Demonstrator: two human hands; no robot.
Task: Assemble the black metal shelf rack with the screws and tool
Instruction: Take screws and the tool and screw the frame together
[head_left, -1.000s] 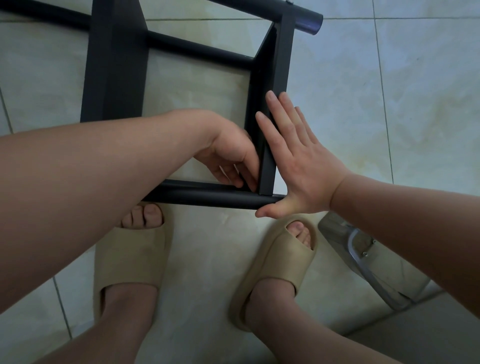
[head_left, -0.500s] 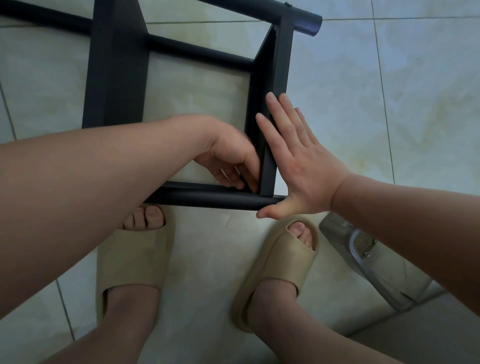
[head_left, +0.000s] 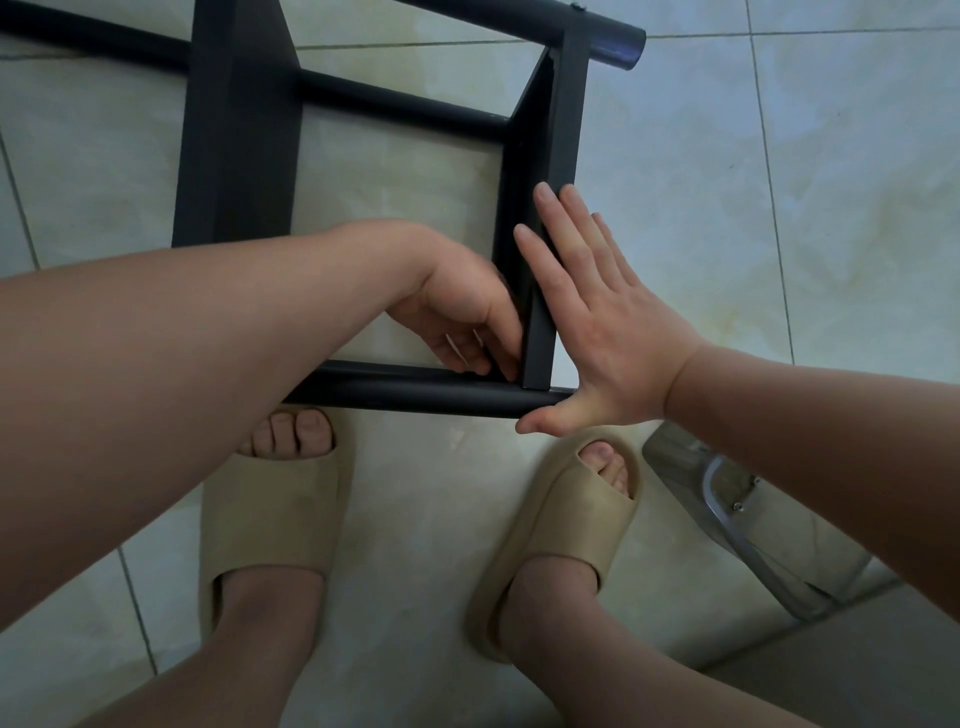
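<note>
Upper left to centre: the partly built black metal shelf rack (head_left: 400, 104) lies on the pale tiled floor (head_left: 779, 208). Its wide flat black slat (head_left: 239, 130) is upper left. Its round black tube (head_left: 415, 397) runs across mid-frame, just above the beige foam slides (head_left: 270, 514).

Centre: we see the left hand (head_left: 462, 312) inside the frame's near right corner. Its fingers curl down against the inner face of the flat black side bar (head_left: 563, 130) where the bar meets the tube. Whether they pinch a screw or only touch the joint is hidden, so we cannot tell. No tool is visible.

Right of centre: the right hand (head_left: 608, 332) is flat, fingers straight and together, pressing the bar's outer face. The thumb is splayed by the tube's end.

Lower right: a chrome chair base (head_left: 727, 514) sits apart from the rack.

We judge the step as seating or finger-starting a fastener at that corner. Risks from here:
- If the right palm eases off, the bar could shift and the holes go out of line.
- A screw started crooked could cross-thread.
- A dropped screw could roll away over the tiles.
- The left fingers could get nipped if the bar slips inward.
</note>
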